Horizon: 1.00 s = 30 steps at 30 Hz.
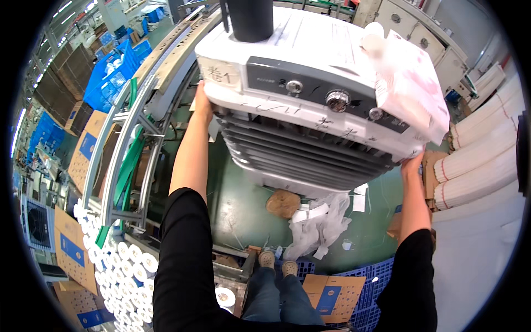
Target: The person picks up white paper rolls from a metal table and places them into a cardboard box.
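A large white air cooler (pixel 310 105) with a dark knob panel and black louvres stands upright in front of me. My left hand (pixel 203 104) grips its left side, just below the panel's level; most of the fingers are hidden behind the housing. Around the lower right corner of its upper part, my right hand (pixel 411 165) is closed, the fingers partly out of sight. On the cooler's top are a black cup-like container (pixel 251 21), a white roundish piece (pixel 374 36) and a pink-and-white plastic bag (pixel 412 83), which hangs over the right edge.
A metal conveyor frame (pixel 130 144) runs along the left, with many white rolls (pixel 130 265) below it. On the green floor lie a brown lump (pixel 283 203) and crumpled clear plastic (pixel 321 227). A cardboard sheet (pixel 333 296) rests on a blue pallet (pixel 368 288). Long white bundles (pixel 478 149) line the right.
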### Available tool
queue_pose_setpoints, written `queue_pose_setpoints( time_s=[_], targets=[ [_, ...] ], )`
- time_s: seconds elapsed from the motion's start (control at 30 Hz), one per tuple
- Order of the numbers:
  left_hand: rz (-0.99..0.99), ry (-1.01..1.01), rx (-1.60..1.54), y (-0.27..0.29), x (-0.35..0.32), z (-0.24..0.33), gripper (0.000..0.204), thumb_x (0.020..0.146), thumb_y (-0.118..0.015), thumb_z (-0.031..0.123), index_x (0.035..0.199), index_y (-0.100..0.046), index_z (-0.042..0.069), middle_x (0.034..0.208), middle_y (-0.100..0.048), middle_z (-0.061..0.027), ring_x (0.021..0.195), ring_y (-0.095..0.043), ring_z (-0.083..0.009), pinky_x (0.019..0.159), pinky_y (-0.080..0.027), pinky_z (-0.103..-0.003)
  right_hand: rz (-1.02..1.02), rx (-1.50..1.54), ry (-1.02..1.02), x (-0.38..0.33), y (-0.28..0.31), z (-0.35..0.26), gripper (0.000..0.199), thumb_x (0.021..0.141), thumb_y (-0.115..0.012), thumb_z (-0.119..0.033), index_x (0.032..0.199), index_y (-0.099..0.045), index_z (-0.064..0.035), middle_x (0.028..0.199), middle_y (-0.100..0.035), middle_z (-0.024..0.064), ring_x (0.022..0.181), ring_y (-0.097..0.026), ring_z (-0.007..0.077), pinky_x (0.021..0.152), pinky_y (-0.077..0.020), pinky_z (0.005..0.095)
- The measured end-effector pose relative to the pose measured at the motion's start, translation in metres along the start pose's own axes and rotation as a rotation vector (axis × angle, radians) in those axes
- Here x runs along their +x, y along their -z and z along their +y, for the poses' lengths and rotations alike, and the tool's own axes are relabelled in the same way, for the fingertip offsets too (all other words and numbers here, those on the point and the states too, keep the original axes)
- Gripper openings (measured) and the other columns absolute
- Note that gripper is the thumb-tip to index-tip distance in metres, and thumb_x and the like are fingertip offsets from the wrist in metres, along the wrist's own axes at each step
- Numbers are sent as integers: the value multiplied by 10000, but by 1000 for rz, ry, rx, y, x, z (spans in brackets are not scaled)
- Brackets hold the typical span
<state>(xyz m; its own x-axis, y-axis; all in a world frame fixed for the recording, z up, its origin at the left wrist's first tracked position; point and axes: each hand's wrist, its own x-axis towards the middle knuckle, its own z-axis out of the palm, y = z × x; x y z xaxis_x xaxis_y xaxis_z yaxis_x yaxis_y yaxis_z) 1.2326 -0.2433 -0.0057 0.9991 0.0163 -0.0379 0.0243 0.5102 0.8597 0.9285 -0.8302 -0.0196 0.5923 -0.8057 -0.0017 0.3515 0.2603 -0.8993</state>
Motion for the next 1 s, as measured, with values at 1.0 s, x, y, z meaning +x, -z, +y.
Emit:
queue_pose_setpoints(
  time_s=[1.0],
  targets=[
    [459, -456, 364, 51, -214, -11, 350, 858, -532, 177, 1164, -494, 12, 1091, -580, -109, 942, -582, -206, 797, -486, -350, -70, -102, 214, -17, 18, -5, 334, 902, -414, -204, 1196, -441, -47, 1204, -506, 108, 1053, -540, 264, 868, -492, 429]
  ],
)
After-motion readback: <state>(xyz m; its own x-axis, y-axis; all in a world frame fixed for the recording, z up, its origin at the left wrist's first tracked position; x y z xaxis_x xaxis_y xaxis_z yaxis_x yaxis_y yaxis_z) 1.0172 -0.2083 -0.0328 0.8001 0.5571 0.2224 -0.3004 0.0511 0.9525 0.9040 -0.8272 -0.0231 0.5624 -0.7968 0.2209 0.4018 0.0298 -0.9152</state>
